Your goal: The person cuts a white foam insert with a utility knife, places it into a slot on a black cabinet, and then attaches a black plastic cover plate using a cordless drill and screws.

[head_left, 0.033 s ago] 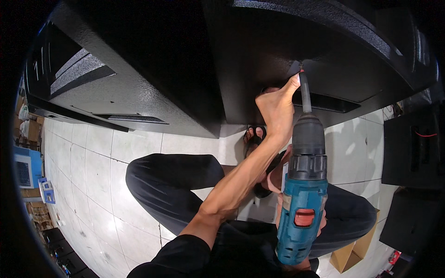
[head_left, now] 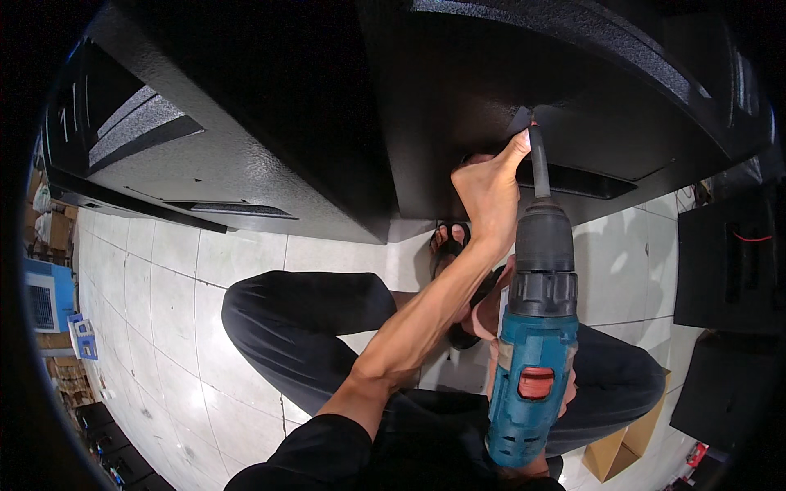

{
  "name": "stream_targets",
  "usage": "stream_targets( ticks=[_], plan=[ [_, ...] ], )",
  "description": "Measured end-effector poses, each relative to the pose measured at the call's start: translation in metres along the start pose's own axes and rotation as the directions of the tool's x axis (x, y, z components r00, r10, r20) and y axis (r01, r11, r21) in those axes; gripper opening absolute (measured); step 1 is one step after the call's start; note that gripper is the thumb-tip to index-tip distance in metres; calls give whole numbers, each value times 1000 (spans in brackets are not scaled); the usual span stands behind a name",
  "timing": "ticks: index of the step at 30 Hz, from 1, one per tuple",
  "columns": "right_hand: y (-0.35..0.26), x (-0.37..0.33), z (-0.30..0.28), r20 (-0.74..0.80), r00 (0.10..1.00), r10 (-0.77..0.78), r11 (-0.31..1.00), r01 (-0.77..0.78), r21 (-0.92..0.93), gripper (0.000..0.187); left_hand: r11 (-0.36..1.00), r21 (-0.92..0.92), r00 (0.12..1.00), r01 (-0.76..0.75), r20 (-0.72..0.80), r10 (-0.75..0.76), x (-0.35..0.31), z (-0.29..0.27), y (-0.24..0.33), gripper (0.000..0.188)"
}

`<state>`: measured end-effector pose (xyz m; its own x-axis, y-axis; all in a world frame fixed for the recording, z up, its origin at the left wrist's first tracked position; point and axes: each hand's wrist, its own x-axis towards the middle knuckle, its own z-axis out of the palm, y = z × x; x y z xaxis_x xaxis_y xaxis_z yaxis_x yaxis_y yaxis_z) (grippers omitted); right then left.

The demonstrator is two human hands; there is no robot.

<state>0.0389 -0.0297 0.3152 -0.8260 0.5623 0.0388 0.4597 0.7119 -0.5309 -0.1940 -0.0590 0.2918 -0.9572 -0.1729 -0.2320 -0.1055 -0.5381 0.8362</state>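
A blue-and-black cordless drill [head_left: 532, 352] points up at a large black speaker-like cabinet [head_left: 458, 98]. My right hand [head_left: 568, 391] is wrapped round its grip, mostly hidden beneath the drill body. From the chuck runs a long grey bit holder [head_left: 539, 168], whose reddish tip meets the cabinet's dark face. My left hand [head_left: 490, 192] is closed at that tip, its thumb pressed along the side of the holder. The other left fingers are tucked behind and largely hidden. A screw at the tip is too small to make out.
A second black cabinet [head_left: 237, 155] stands at the left. More black boxes [head_left: 725, 254] line the right side. An open cardboard box [head_left: 614, 450] is by my right knee. Blue items [head_left: 49, 295] sit at the far left on the white tiled floor [head_left: 164, 327].
The drill has shifted very slightly. Both hands stay in place, and the bit remains at the same spot on the cabinet.
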Motion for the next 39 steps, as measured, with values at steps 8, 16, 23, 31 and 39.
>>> stream_targets(
  ticks=[8, 16, 23, 31, 39],
  plan=[
    [-2, 10, 4, -19, 1000, -3, 1000, 2, -11, 39, 994, -11, 994, -107, 26, 107, 2, 0, -3, 34],
    [-3, 22, 9, -43, 997, -62, 998, 62, 17, 42, 999, 20, 999, -27, 34, 27, 4, 1, 1, 42],
    [-3, 35, 9, -86, 944, -318, 936, 327, 130, 44, 996, 72, 998, 55, -6, -55, 6, 3, 5, 46],
    [-19, 49, -1, -267, 718, -643, 692, 694, 199, 46, 979, 188, 983, 75, 152, -104, -6, -9, 37, 39],
    [-27, 58, -9, -427, 549, -718, 576, 814, 78, 52, 962, 59, 936, 268, 222, -275, -13, -66, 10, 25]
  ],
)
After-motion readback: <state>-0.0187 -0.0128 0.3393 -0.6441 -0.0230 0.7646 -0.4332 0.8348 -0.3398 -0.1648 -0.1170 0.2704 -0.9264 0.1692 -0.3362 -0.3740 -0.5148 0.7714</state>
